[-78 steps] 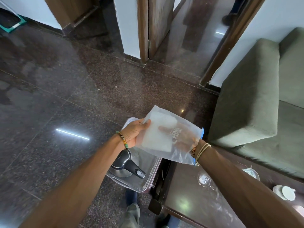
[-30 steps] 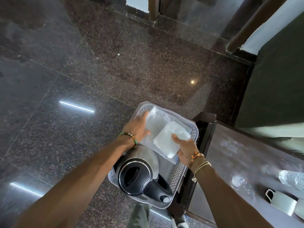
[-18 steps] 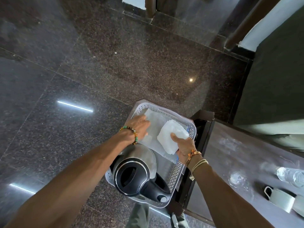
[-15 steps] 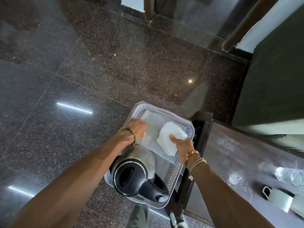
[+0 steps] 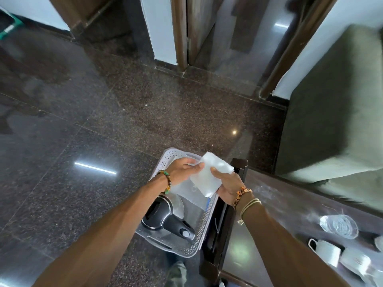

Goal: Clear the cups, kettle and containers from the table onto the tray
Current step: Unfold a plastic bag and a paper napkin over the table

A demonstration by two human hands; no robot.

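A perforated grey tray point(image 5: 204, 227) sits on the floor beside the dark table point(image 5: 267, 206). In its near half lies a steel kettle point(image 5: 165, 216) with a black lid and handle. A clear plastic bag point(image 5: 191, 193) lies in the tray's far half. Both hands hold a folded white cloth point(image 5: 210, 176) above the tray: my left hand point(image 5: 185, 169) pinches its left edge, my right hand point(image 5: 226, 184) grips its right side. On the table at the right stand a white cup point(image 5: 326, 252), a clear glass point(image 5: 338, 226) and more white crockery point(image 5: 358, 263).
A green sofa point(image 5: 335, 112) stands behind the table at the right. Dark polished floor point(image 5: 83, 125) spreads to the left and ahead. Door frames and a white wall section point(image 5: 163, 30) stand at the far side. My foot point(image 5: 176, 274) shows below the tray.
The bag came down from in front of me into the tray. The white cloth then rose out of the tray and both hands now hold it above. The camera tilted up.
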